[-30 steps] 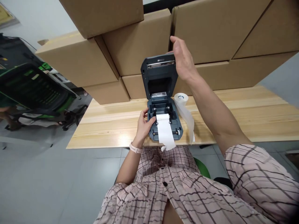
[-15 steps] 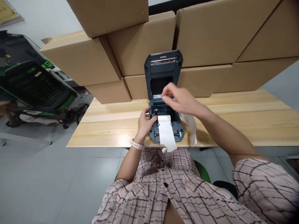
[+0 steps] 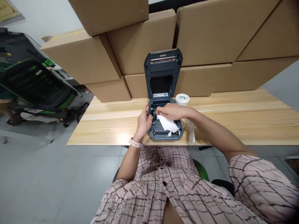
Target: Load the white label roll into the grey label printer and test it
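Observation:
A dark grey label printer (image 3: 153,137) stands on the table with its lid (image 3: 163,70) raised. My left hand (image 3: 144,122) grips the printer's left side, thumb at the inner rim and fingers along the outside. Inside the open bay, my right hand (image 3: 171,111) is closed on white label paper (image 3: 167,124), its fingertips at the paper's upper end. The roll under that hand is mostly hidden. The paper's torn lower end lies slanted over the front of the bay. Just right of the printer stands another white label roll (image 3: 182,99), a loose strip (image 3: 191,130) trailing from it.
Cardboard boxes (image 3: 205,34) are stacked along the back of the wooden table (image 3: 105,124). To the left is a black and green office chair (image 3: 39,84), with part of another person (image 3: 7,109) beside it. The table's front edge runs close to my lap.
My right hand has come down from above the printer into the bay and grasped the paper. The paper now lies slanted and pulled back; the second roll has come into view.

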`<act>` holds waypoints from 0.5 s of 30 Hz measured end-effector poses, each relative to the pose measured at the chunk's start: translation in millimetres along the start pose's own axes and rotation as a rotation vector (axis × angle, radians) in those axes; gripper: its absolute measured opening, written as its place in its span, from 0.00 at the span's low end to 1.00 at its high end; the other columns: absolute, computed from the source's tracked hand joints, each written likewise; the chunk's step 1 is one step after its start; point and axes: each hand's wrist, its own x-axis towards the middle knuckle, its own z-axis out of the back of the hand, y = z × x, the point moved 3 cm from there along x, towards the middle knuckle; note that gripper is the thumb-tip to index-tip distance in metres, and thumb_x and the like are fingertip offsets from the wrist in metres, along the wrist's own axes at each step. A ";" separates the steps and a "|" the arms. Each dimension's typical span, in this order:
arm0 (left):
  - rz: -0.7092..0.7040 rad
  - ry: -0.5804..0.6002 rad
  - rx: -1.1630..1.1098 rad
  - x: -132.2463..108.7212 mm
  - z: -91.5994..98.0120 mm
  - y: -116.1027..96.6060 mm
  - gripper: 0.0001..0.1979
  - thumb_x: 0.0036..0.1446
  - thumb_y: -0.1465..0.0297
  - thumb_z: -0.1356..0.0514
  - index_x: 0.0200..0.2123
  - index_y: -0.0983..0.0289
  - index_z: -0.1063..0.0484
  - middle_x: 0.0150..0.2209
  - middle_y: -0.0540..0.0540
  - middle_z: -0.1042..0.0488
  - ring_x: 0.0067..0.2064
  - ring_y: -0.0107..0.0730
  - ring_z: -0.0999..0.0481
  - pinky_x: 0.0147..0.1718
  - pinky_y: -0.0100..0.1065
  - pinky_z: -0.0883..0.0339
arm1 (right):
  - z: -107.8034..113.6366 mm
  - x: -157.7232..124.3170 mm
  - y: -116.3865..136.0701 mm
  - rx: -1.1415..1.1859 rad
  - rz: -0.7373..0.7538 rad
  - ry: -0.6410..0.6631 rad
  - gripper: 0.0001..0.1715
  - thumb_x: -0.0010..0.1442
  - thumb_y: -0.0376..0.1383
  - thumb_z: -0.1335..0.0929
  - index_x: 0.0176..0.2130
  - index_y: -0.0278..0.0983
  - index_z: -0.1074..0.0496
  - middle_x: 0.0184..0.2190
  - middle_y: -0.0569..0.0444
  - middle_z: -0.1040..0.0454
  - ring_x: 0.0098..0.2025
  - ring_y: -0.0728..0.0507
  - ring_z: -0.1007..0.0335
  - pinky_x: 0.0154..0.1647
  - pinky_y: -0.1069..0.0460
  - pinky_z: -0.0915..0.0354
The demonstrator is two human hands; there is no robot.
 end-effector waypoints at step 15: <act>-0.009 -0.012 -0.098 -2.1 -4.8 2.8 0.31 0.63 0.75 0.45 0.69 0.59 0.37 0.63 0.61 0.21 0.62 0.42 0.20 0.63 0.48 0.28 | 14.4 12.9 -25.8 0.365 0.275 0.172 0.35 0.63 0.41 0.29 0.66 0.36 0.32 0.53 0.44 0.19 0.48 0.39 0.23 0.48 0.47 0.30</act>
